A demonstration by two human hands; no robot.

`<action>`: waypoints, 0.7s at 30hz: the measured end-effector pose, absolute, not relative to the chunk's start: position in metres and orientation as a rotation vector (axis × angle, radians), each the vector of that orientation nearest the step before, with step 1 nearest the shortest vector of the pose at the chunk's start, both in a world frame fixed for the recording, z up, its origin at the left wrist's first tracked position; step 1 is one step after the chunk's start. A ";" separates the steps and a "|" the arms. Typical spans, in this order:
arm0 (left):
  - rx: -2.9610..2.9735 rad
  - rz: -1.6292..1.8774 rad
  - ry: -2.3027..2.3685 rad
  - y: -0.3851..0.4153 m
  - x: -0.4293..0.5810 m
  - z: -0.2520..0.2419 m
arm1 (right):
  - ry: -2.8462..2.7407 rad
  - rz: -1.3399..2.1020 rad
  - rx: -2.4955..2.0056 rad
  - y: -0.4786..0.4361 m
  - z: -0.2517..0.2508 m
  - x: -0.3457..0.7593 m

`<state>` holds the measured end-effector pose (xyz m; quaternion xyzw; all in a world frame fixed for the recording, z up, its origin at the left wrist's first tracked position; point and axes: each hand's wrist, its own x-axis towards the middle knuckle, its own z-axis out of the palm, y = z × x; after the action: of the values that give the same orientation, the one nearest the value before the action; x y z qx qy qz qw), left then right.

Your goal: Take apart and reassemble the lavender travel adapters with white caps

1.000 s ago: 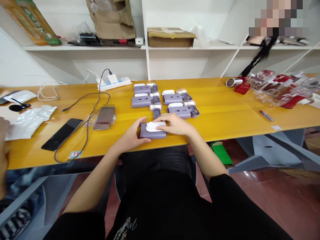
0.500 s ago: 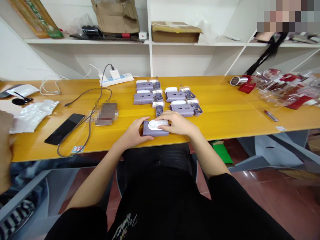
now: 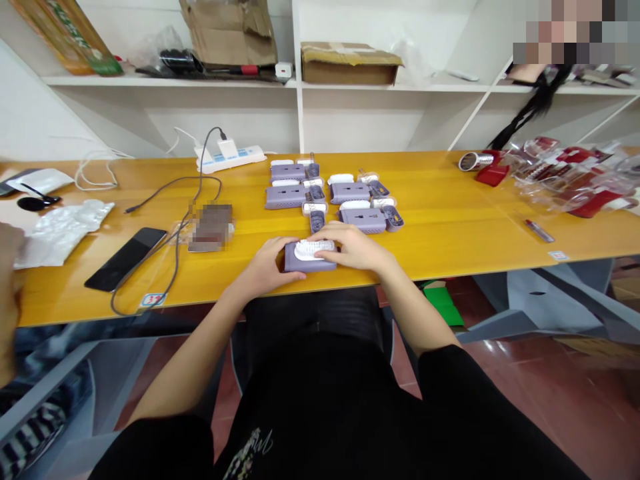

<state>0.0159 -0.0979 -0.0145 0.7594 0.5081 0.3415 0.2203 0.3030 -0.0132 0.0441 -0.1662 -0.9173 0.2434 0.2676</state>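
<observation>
At the table's front edge lies a purple plastic box [image 3: 311, 265]. My left hand [image 3: 267, 268] is closed round its left end, thumb along the near side. On top of the box sits a white oval brush [image 3: 314, 249], its bumpy bristle side facing up. My right hand [image 3: 354, 247] is closed on the brush from the right, fingers over its far edge and thumb on its near side. Just beyond stand several similar purple boxes [image 3: 363, 219] with white oval pieces and small purple cups [image 3: 317, 220] beside them.
To the left lie a black phone [image 3: 125, 259], a dark cable [image 3: 178, 250] and a crumpled white bag [image 3: 67, 230]. A power strip [image 3: 233, 160] is at the back. Red and clear plastic parts [image 3: 570, 170] are piled on the right. Another person's arm [image 3: 7, 300] shows at far left.
The whole view has shifted very slightly. Both hands keep the same hold on the box and brush.
</observation>
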 end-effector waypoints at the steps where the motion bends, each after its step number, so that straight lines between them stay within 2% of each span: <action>1: 2.097 0.943 1.407 -0.098 0.016 -0.014 | -2.473 0.668 -0.444 -0.013 0.044 0.303; 21: 2.114 0.940 1.420 -0.099 0.016 -0.012 | -2.452 0.628 -0.515 -0.016 0.039 0.302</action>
<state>0.0162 -0.0990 -0.0118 0.7610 0.5113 0.3383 0.2121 0.3018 -0.0162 0.0386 -0.1915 -0.9125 0.2337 0.2759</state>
